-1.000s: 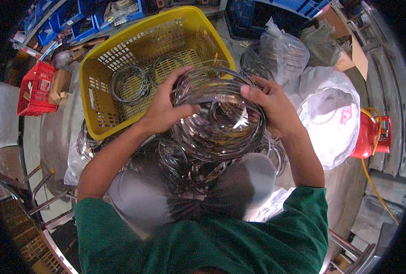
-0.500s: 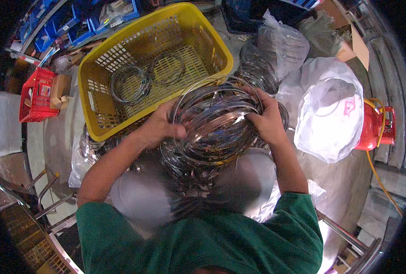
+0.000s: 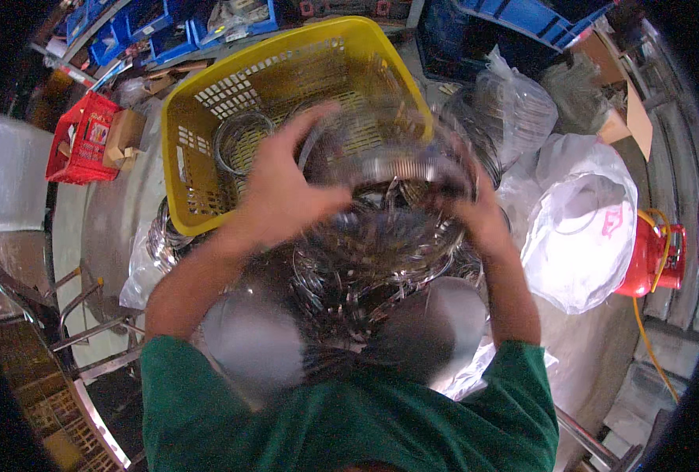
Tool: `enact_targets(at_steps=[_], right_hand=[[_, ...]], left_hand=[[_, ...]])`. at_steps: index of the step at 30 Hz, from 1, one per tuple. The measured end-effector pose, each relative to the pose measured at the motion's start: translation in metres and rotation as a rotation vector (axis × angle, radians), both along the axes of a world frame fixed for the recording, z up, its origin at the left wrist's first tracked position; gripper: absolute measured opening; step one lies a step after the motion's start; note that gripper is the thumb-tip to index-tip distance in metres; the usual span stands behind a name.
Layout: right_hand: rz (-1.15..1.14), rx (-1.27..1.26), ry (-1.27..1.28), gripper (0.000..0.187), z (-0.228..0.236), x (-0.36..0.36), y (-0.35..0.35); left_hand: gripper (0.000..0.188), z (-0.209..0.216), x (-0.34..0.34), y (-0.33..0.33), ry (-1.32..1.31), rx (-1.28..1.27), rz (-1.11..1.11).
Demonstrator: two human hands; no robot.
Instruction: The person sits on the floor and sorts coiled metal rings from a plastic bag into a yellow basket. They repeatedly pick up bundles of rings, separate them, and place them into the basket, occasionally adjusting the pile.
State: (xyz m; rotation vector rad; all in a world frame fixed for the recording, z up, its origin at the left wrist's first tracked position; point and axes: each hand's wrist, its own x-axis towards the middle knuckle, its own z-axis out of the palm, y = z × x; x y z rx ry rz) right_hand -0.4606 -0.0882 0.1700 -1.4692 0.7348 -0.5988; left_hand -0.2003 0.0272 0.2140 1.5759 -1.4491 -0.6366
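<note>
Between my hands is a blurred bundle of large metal ring clamps (image 3: 401, 169), thin notched bands in loops. My left hand (image 3: 282, 185) wraps the bundle's left side in a wide C, thumb below and fingers above. On the opposite side my right hand (image 3: 475, 204) grips the rings; its fingers are smeared by motion and partly hidden. Below, a heap of similar rings (image 3: 342, 271) lies at my knees. Just beyond, the yellow plastic basket (image 3: 180, 189) holds a few coils of rings (image 3: 242, 141); the bundle overlaps its near right rim in view.
At right are clear bags of rings (image 3: 515, 102), an open white plastic bag (image 3: 578, 252) and a red cylinder (image 3: 645, 256) with a yellow hose. A red crate (image 3: 82, 141) stands at left. Blue bins (image 3: 149, 23) line the back; metal tubing (image 3: 82, 295) is at lower left.
The bundle has shifted up and right in view and is now blurred. My left hand's grasp has widened. The whole scene has shifted slightly right and down.
</note>
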Motion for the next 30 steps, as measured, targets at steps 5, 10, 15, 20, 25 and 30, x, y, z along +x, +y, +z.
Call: enact_targets(at_steps=[5,10,15,20,25,30], right_hand=[[-0.083,0.233,-0.139,0.044,0.036,0.114,-0.089],[-0.065,0.725,-0.131,0.011,-0.034,0.221,-0.115],[0.222,0.592,0.088,0.01,-0.131,0.317,-0.133],[0.573,0.002,0.103,0.011,-0.229,0.396,-0.14],[0.335,0.315,0.205,0.031,-0.298,0.429,-0.093],[0.133,-0.384,0.64,0.056,-0.262,0.427,-0.072]], left_hand=[[0.07,0.012,0.086,-0.063,0.651,-0.066,0.123],[0.058,-0.059,0.151,-0.074,1.121,0.179,0.314],[0.057,-0.118,0.213,-0.059,1.163,0.1,0.477],[0.072,-0.153,0.255,-0.05,0.616,0.081,1.078],[0.093,-0.175,0.238,-0.032,-0.294,0.263,1.109],[0.072,-0.197,0.229,-0.006,-1.02,0.658,0.084]])
